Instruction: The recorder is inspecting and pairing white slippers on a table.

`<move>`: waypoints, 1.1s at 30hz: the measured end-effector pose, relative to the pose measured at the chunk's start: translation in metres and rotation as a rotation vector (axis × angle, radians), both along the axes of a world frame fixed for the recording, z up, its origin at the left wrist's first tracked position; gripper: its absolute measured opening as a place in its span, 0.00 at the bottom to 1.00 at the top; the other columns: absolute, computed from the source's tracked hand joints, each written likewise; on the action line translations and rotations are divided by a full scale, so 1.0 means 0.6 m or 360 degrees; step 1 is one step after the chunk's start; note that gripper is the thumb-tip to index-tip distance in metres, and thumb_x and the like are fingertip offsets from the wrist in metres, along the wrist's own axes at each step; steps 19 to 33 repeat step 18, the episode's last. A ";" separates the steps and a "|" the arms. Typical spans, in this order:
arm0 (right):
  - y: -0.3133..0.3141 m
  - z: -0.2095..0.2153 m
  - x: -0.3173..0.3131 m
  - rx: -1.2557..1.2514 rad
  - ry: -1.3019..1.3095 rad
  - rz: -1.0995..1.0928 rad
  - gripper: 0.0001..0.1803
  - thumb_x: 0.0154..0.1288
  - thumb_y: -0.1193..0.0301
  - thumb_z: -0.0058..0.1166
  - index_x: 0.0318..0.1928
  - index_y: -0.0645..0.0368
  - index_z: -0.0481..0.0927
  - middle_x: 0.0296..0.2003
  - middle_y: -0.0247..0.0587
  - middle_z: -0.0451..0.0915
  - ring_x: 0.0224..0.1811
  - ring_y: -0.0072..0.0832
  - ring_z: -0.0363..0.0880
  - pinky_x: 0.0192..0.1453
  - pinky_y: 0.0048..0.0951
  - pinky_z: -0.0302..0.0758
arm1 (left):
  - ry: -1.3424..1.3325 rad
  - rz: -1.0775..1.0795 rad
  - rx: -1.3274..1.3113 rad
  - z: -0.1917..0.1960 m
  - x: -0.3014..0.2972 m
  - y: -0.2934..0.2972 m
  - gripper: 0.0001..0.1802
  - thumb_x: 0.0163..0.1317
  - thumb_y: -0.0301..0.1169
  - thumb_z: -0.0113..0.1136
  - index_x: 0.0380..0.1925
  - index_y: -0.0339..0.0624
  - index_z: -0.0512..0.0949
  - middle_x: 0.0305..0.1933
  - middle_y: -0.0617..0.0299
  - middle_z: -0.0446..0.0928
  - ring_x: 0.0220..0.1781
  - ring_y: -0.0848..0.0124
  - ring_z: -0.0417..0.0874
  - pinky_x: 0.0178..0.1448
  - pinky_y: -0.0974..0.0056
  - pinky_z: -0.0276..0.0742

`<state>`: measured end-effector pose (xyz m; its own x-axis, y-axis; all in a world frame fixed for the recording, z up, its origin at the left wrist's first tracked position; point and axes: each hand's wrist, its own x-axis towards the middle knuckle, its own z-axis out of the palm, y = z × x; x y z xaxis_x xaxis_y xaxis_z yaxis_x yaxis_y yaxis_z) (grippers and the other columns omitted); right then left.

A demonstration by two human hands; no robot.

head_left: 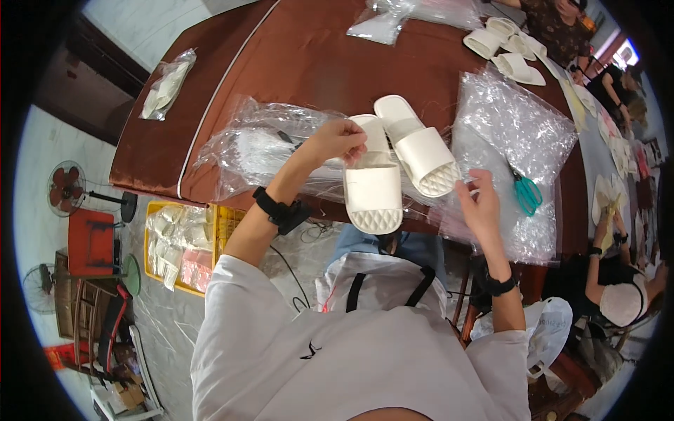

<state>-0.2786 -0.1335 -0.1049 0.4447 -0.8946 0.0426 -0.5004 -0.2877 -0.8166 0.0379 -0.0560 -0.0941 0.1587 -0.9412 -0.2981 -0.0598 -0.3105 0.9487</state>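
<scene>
Two cream slide slippers lie side by side at the table's near edge. The left slipper (373, 189) has its quilted toe pointing toward me, and the right slipper (427, 160) is angled to the right. My left hand (342, 142) is closed in a pinch over the heel end of the left slipper; what its fingertips hold, if anything, is too small to make out. Beside the toe of the right slipper is my right hand (480, 205), thumb and fingers apart and nothing visible between them. Clear plastic bags (256, 151) lie left of the slippers.
Teal-handled scissors (526, 194) rest on a stack of clear plastic bags (516, 126) at right. More slippers (516, 68) lie at the far right. A bagged pair (168, 85) is at the far left. A yellow crate (150, 245) holds packaged slippers on the floor. Other people sit along the right.
</scene>
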 end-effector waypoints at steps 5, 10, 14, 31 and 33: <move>0.046 0.072 0.028 -0.0218 -0.0122 0.0131 0.10 0.61 0.75 0.54 0.42 0.60 0.73 0.27 0.40 0.78 0.22 0.25 0.75 0.26 0.25 0.69 | 0.0056 0.0013 -0.0028 0.016 0.016 0.000 0.11 0.61 0.35 0.60 0.35 0.38 0.77 0.29 0.65 0.78 0.28 0.80 0.77 0.29 0.74 0.75; 0.076 0.080 0.066 -0.0230 -0.0200 0.0295 0.06 0.59 0.79 0.54 0.38 0.61 0.76 0.28 0.40 0.77 0.25 0.26 0.77 0.26 0.25 0.71 | 0.0020 -0.0102 -0.0129 0.034 0.017 -0.015 0.10 0.59 0.33 0.62 0.33 0.37 0.79 0.26 0.65 0.78 0.25 0.80 0.76 0.26 0.74 0.74; 0.086 0.078 0.103 -0.0320 -0.0224 0.0426 0.06 0.58 0.78 0.55 0.38 0.61 0.76 0.30 0.40 0.77 0.25 0.30 0.78 0.27 0.26 0.72 | -0.0069 -0.0184 -0.0106 0.056 0.005 -0.029 0.10 0.60 0.34 0.61 0.35 0.39 0.79 0.27 0.68 0.78 0.26 0.81 0.75 0.27 0.75 0.72; 0.078 0.079 0.144 -0.0299 -0.0285 0.0462 0.05 0.60 0.75 0.55 0.37 0.62 0.76 0.31 0.42 0.76 0.29 0.30 0.79 0.30 0.27 0.74 | -0.0149 -0.0280 -0.0255 0.069 -0.002 -0.037 0.12 0.59 0.35 0.62 0.39 0.39 0.78 0.27 0.67 0.78 0.26 0.81 0.75 0.27 0.75 0.71; 0.078 0.079 0.144 -0.0299 -0.0285 0.0462 0.05 0.60 0.75 0.55 0.37 0.62 0.76 0.31 0.42 0.76 0.29 0.30 0.79 0.30 0.27 0.74 | -0.0149 -0.0280 -0.0255 0.069 -0.002 -0.037 0.12 0.59 0.35 0.62 0.39 0.39 0.78 0.27 0.67 0.78 0.26 0.81 0.75 0.27 0.75 0.71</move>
